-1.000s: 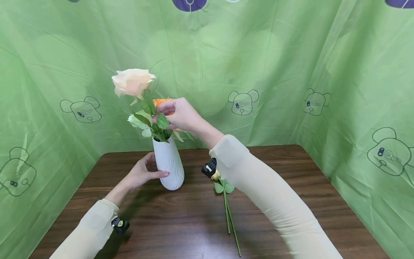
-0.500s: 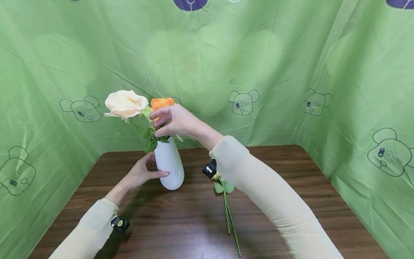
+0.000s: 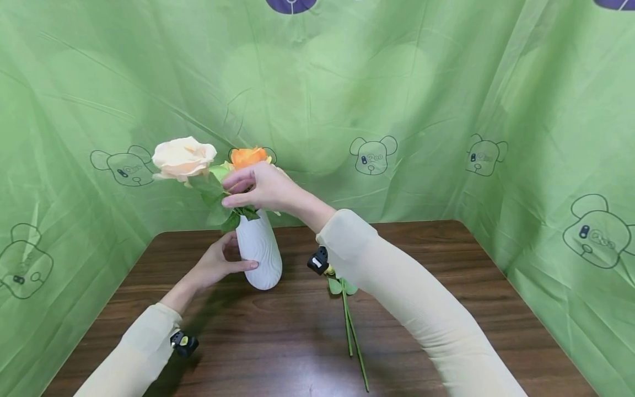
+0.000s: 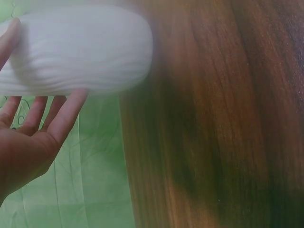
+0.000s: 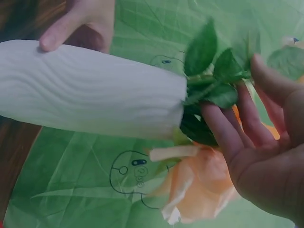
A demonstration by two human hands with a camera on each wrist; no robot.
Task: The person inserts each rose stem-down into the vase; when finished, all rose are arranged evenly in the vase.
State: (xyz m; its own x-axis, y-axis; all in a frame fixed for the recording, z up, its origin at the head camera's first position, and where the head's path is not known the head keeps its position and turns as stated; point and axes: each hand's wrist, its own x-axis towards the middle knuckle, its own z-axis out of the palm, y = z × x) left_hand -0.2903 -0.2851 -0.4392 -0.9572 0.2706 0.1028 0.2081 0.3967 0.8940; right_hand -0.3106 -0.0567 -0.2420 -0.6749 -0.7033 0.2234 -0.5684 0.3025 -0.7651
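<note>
White vase (image 3: 263,248); left hand (image 3: 215,264), fingers clamped on it; leafy stems (image 5: 221,96), in vase mouth; right hand (image 3: 265,190), at these, whether fingers clamp cannot be told.

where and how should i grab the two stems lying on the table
Probably best to pinch both stems just below the leaves, from above and the near side. There they run bare, thin and close together, spreading toward their near ends; the wrist camera partly hides the blossom.

Wears cream sleeves (image 3: 412,292) w/ 2 blk cams (image 3: 184,344).
</note>
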